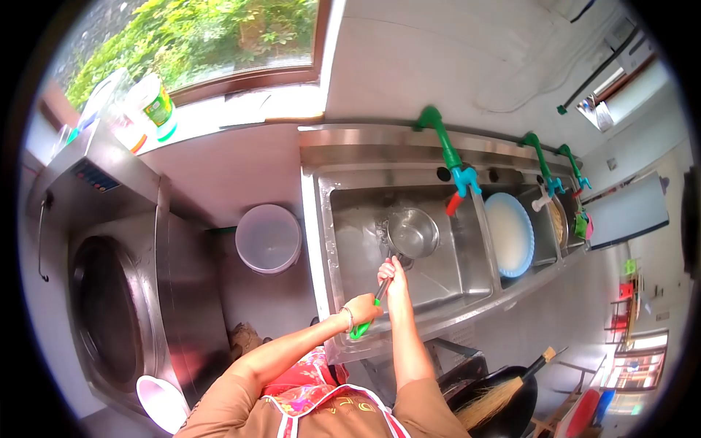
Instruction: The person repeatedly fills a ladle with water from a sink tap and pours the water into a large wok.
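Observation:
A large metal ladle [413, 232] with a round bowl is over the left basin of the steel sink [467, 290]. Its bowl looks shiny and wet; whether it holds water I cannot tell. My left hand [363, 310] is wrapped round the handle near its green end [360, 331]. Closer to the bowl, my right hand [393, 271] grips the same handle. A green tap [444, 142] with a blue valve and a red spout hangs over the basin, to the right of the ladle.
In the neighbouring basin sits a light blue tub [509, 271] of whitish contents. A translucent bucket [268, 239] stands on the floor left of the sink. Further left is a steel stove [191, 292] with a dark wok. A straw brush [491, 404] lies in a black wok at lower right.

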### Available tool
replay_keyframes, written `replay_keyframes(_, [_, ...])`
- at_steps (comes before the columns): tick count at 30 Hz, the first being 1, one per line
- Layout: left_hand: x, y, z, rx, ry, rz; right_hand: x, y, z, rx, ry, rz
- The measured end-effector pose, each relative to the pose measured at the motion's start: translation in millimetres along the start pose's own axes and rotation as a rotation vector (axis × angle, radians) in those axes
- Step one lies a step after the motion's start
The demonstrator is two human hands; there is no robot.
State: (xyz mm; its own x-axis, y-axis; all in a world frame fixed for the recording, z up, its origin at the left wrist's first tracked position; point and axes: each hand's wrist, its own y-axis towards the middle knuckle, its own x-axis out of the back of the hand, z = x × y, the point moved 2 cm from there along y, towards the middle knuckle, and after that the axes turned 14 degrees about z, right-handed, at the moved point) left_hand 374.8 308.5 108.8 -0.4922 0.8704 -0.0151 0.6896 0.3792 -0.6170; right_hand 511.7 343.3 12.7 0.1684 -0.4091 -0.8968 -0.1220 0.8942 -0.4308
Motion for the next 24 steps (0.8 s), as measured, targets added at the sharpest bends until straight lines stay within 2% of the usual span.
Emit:
replay_keyframes(5, [11,-53,-11,0.02,0.246,-0.113,-37,-14,-29,-0.073,0.04,0.129])
replay_keyframes(7, [18,-78,-14,0.016,0.221,-0.079,-47,-20,-42,-0.048,0.044,0.173])
replay_keyframes(10, [25,-110,-5,-0.055,0.23,-0.064,-61,-27,-60,-0.056,-0.117,0.237])
replay_keyframes(12, [24,-122,10,-0.116,0.194,-0.082,-79,-40,-74,-0.063,-0.199,0.242])
replay_keyframes(14, [30,-162,8,-0.181,-0.012,-0.057,-99,-47,-88,-0.084,-0.276,0.239])
replay_keyframes(17, [23,-157,43,-0.304,-0.035,-0.155,-132,-62,-123,-0.086,-0.426,0.234])
replay_keyframes(21, [31,-226,62,-0.404,-0.101,-0.281,-176,-76,-191,-0.137,-0.591,0.283])
replay_keyframes(24, [32,-282,80,-0.403,-0.139,-0.355,-191,-77,-247,-0.278,-0.629,0.389])
